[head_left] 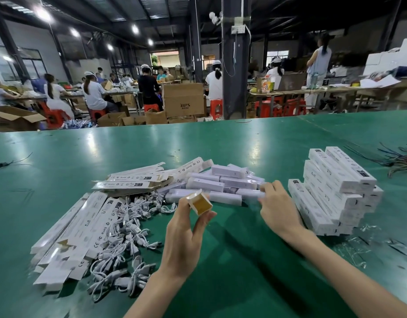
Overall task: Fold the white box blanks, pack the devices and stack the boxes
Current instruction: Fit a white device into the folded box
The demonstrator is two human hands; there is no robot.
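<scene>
Folded white box (199,203), square brown-lined open end, pinched in left hand (184,237) grip, right hand (278,207) grip seemingly curled on glossy oblong device (250,193), smooth green tabletop (220,143).

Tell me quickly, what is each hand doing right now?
Left hand: grips an opened white box.
Right hand: pinches the end of a white device.

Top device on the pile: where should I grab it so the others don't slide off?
Come from above and set your grip across the two long sides of the top device, near its middle. It lies flat on top of the pile with nothing over it. That leaves its long sides free, while its ends are more crowded.
</scene>
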